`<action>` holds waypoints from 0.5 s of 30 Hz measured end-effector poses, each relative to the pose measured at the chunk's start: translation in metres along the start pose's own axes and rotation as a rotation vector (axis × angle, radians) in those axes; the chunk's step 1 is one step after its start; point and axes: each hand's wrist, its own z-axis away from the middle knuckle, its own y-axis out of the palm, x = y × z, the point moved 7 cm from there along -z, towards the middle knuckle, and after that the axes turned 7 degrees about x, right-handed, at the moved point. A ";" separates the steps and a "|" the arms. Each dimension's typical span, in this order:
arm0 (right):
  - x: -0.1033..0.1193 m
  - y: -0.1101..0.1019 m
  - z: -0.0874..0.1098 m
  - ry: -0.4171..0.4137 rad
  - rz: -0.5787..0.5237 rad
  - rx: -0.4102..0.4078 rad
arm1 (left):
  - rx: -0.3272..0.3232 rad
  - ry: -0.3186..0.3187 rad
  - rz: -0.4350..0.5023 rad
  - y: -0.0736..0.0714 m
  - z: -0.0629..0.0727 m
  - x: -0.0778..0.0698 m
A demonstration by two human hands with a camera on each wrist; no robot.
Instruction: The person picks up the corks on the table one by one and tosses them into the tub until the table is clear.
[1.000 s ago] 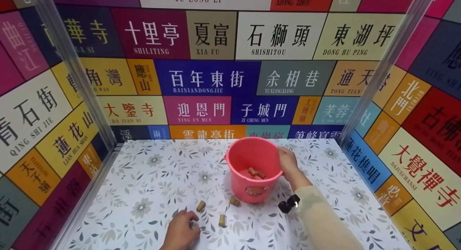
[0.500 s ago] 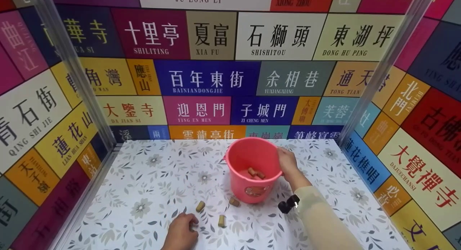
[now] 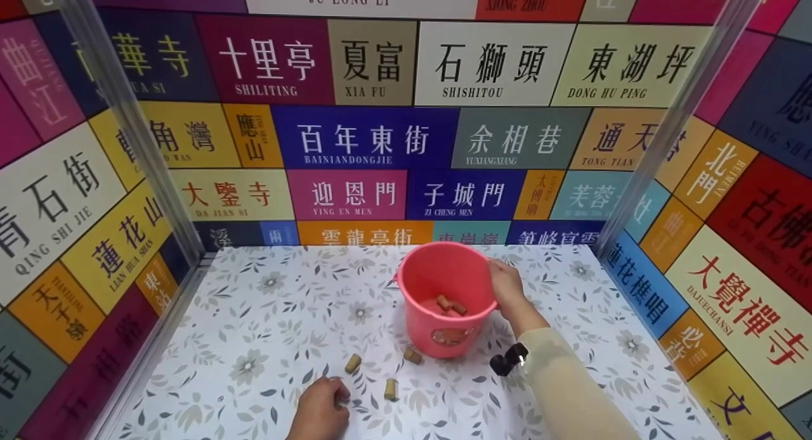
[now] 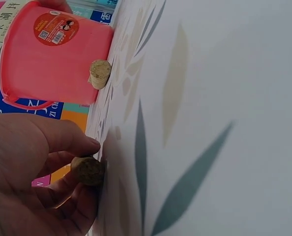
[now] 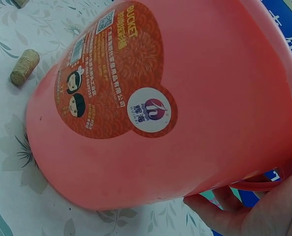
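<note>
A pink bucket (image 3: 447, 300) stands on the flower-patterned table, with a few cork pieces (image 3: 451, 305) in its bottom. My right hand (image 3: 507, 288) grips the bucket at its right side by the rim; in the right wrist view the fingers (image 5: 219, 211) lie by the handle. Near the front edge, my left hand (image 3: 322, 408) is curled down on the table. The left wrist view shows a cork (image 4: 87, 170) between its thumb and fingers, hidden in the head view. Three more corks lie close by: one ahead (image 3: 353, 363), one to the right (image 3: 391, 389), one by the bucket's base (image 3: 412, 355).
Walls of coloured signs (image 3: 368, 135) enclose the table at the back and both sides. Clear corner posts (image 3: 136, 123) rise at the back corners. A black device (image 3: 509, 359) is worn on the right wrist.
My left hand's fingers have drawn in and curled more since a second ago, with the hand staying in nearly the same place. The bucket, right hand and loose corks have not visibly moved.
</note>
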 end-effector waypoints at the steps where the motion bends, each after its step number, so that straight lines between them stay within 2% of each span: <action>1: 0.000 0.000 0.000 0.001 -0.001 -0.004 | 0.006 -0.012 0.001 0.001 0.000 0.001; 6: 0.000 0.000 0.000 -0.001 0.001 -0.010 | 0.045 -0.090 0.035 0.004 0.002 0.004; 8: 0.000 0.000 0.000 -0.003 -0.006 -0.007 | 0.044 -0.094 0.039 0.004 0.003 0.004; 9: 0.000 0.000 0.000 -0.002 -0.009 -0.006 | 0.042 -0.087 0.037 0.004 0.004 0.003; 12: 0.001 0.000 0.001 0.004 -0.006 0.013 | 0.009 -0.010 -0.001 0.001 0.005 0.002; 15: 0.001 0.000 0.002 0.009 0.001 0.022 | 0.007 0.012 -0.029 0.000 0.007 0.002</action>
